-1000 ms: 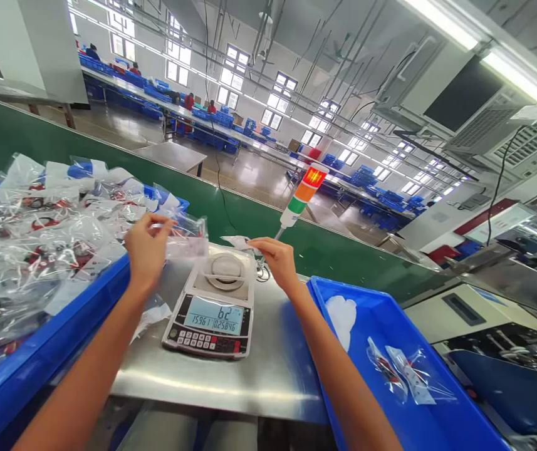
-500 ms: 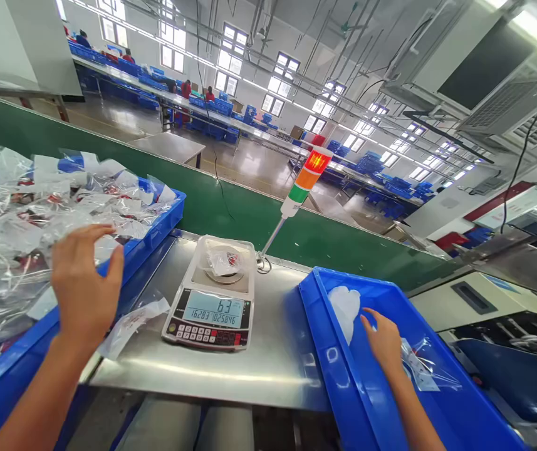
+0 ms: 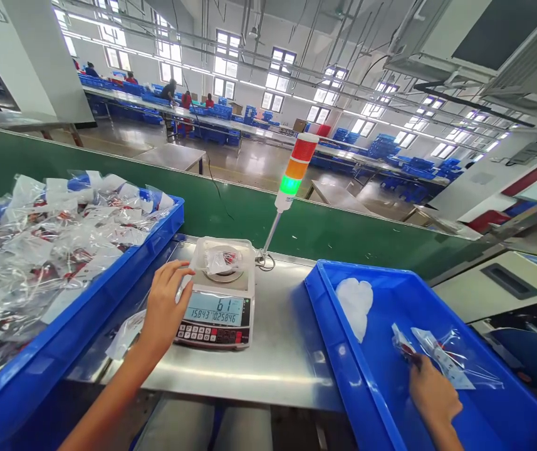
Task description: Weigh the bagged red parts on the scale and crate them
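My left hand (image 3: 165, 307) reaches over the left edge of the weighing scale (image 3: 250, 300), fingers apart and holding nothing. On the scale's pan lies a clear plastic bag (image 3: 221, 259) with small red and dark parts. The display (image 3: 216, 308) reads 61 on its top line. Partly behind my left wrist, a whitish bag (image 3: 125, 335) lies on the steel bench. Inside the right blue bin, my right hand (image 3: 435, 394) pinches a small clear bag (image 3: 402, 341) with reddish parts. Beside it lies another clear bag with a white label (image 3: 456, 369).
A blue bin (image 3: 108, 285) heaped with filled clear bags (image 3: 75, 244) stands at left. The right blue bin (image 3: 327, 326) holds a white cloth-like piece (image 3: 355, 307). A signal tower (image 3: 296, 172) glows green behind the scale. A green panel (image 3: 230, 200) runs along the back.
My left hand moved right, from the left bin to the scale. My right hand moved deeper into its bin and now grips a small bag. The tower light went from red to green; 63 became 61.
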